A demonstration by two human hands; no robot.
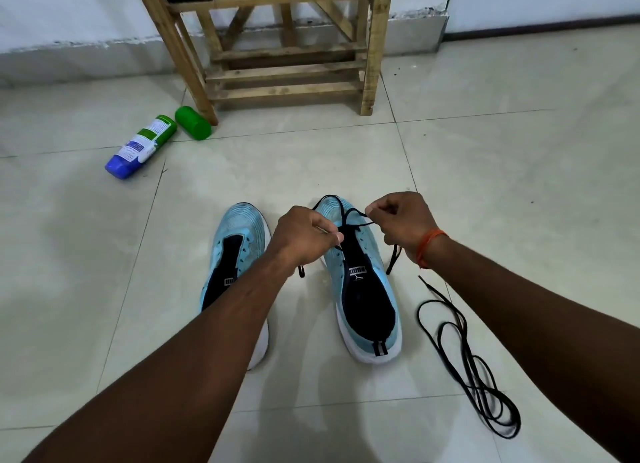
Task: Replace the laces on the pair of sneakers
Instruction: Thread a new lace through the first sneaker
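Pale blue mesh covered both sneakers, which stood side by side on the tiled floor (519,185) close in front of me, toes pointing away. The right-hand sneaker (363,289) had a dark lace (350,216) threaded across its far eyelets, and both my hands were over it. My left hand (304,235) was curled, thumb and forefinger pinching one strand of that lace above the tongue, and the strand's tip hung down below my wrist between the two shoes. My right hand (401,220) was curled too, pinching the other strand near the toe, its free end dangling past my wrist on the shoe's right side. An orange thread band (427,246) sat on my right wrist. The left-hand sneaker (235,254) gaped open down to its dark insole, and my left forearm crossed over its heel. A second dark lace (467,358) lay in loose tangled loops on the floor to the right of the shoes, apart from them. Farther off stood a wooden rack (287,47) against the white wall, and left of it a white, green and blue bottle (142,147) lay on its side with a green cap (193,123) just beside it
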